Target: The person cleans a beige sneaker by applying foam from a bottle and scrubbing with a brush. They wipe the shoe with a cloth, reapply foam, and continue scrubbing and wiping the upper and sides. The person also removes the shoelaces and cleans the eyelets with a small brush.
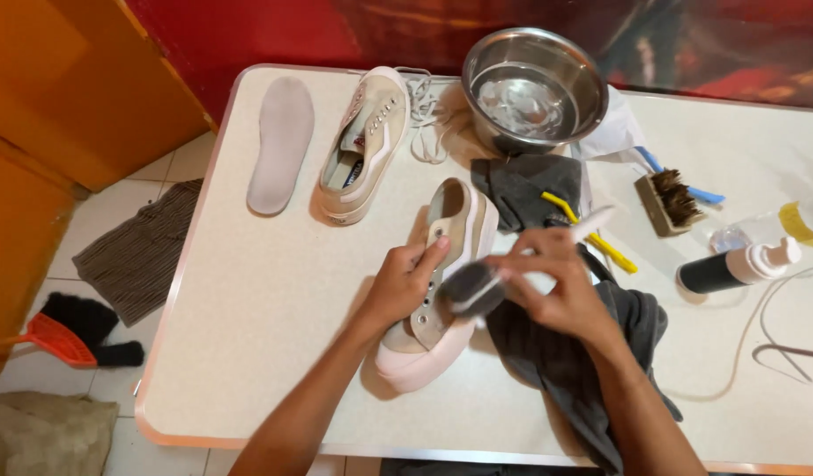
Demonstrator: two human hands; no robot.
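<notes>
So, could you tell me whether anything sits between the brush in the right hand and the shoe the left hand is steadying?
Nothing visible does. The right hand holds the brush with its dark head right against the side of the shoe, while the left hand grips the shoe's other side on the table.

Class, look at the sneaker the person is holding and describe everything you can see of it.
The held sneaker is a pale cream low-top with a pinkish rubber toe cap and metal eyelets, its laces removed. It lies tilted on the white table, toe toward the person. The left hand grips its side; the right hand presses a white-handled brush against it. A dark grey cloth lies beside it.
</notes>
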